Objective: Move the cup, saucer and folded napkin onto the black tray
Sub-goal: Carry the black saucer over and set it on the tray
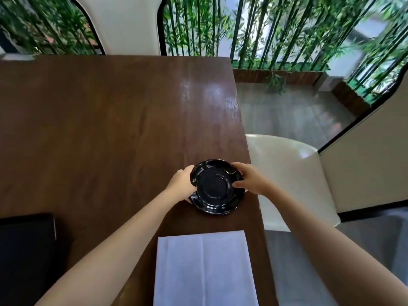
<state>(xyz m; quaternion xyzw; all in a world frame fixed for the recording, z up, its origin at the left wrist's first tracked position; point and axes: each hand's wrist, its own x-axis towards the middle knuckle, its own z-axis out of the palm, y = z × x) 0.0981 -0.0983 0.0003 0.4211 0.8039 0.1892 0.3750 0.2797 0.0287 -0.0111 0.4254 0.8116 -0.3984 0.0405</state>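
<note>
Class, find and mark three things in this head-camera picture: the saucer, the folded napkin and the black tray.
saucer (215, 188), head view, on its flat round centre.
folded napkin (205, 270), head view, on the middle of the cloth, by its crease.
black tray (24, 250), head view, on its bare dark surface.

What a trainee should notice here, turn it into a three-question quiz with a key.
1. True or false: the folded napkin already lies on the black tray.
2. The left hand and right hand grip: A) napkin B) saucer C) tray.
3. Fill in: the tray sits to the napkin's ____.
Key: 1 false; 2 B; 3 left.
</note>
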